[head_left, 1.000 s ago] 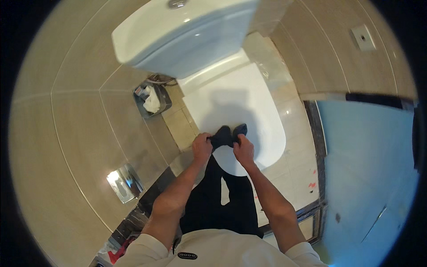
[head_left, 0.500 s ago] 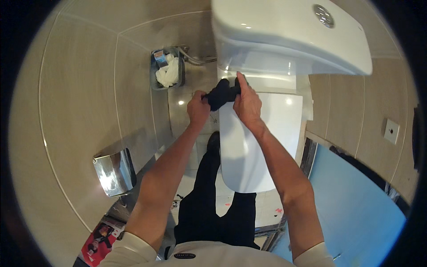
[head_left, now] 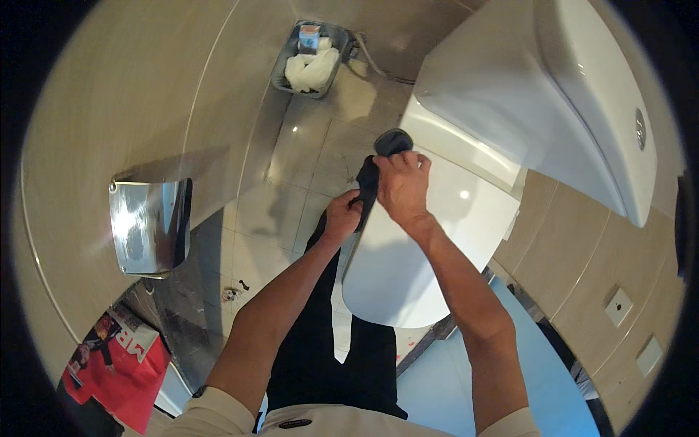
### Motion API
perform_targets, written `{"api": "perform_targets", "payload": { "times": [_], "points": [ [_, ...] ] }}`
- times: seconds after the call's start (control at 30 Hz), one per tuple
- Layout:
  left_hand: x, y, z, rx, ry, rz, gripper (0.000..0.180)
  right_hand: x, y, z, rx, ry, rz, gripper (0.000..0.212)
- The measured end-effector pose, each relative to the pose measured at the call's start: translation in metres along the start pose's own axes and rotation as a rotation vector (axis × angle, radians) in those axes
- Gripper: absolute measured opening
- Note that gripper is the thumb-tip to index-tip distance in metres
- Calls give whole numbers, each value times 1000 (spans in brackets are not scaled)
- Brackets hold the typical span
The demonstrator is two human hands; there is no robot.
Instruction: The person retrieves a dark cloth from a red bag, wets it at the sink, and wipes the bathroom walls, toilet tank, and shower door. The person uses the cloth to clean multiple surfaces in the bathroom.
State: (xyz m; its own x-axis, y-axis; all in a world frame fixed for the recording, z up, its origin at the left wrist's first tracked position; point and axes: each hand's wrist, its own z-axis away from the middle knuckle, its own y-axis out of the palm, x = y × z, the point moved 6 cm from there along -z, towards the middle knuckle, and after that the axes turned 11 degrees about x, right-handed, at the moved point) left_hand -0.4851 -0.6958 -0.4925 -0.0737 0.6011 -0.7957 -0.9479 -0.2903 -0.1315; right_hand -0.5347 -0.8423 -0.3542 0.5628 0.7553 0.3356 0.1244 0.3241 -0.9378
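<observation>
We see black cloth [head_left: 368, 178], black trousers [head_left: 313, 353], a white toilet lid [head_left: 397, 277], pale-lined beige wall tiles [head_left: 124, 109], a red-and-white printed bag [head_left: 138, 379] and a light-blue panel [head_left: 433, 390].

So a gray wastebasket [head_left: 282, 62] sat up by the wall, with a crumpled white wad [head_left: 312, 71] and a little blue box [head_left: 309, 38] in it, plus a thin hose [head_left: 370, 61] just beside. Super shiny metal dispenser [head_left: 151, 229] on the beige tiled wall [head_left: 116, 109], red printed bag [head_left: 135, 379] bottom left. Two white wall plates [head_left: 619, 306] were lower right, near a light-blue panel [head_left: 510, 364].
</observation>
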Motion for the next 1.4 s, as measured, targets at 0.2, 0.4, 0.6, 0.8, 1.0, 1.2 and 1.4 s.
{"api": "perform_targets", "payload": {
  "times": [0.2, 0.4, 0.6, 0.8, 1.0, 1.2, 1.4],
  "points": [
    [-55, 2, -55, -71, 73, -306, 28, -30, 5, -47, 149, -23, 241, 25],
    [-94, -4, -112, -100, 197, -260, 30, -53, 11, -76, 254, -133, 369, 25],
    [-48, 7, -101, 26, 131, -183, 26, -41, 29, -74, 498, -160, 284, 18],
    [19, 8, -16, 116, 127, -190, 17, 26, 93, -12, 901, -275, 351, 13],
    [111, 14, 90, 201, -172, -423, 18, 102, 122, 67, 1159, -372, 211, 16],
    [101, 3, 151, 82, -220, -119, 19, 122, 116, 108, 1081, -435, 71, 15],
    [63, -8, 151, -233, -143, -214, 22, 78, 79, 80, 605, -327, 95, 12]
  ]
}}
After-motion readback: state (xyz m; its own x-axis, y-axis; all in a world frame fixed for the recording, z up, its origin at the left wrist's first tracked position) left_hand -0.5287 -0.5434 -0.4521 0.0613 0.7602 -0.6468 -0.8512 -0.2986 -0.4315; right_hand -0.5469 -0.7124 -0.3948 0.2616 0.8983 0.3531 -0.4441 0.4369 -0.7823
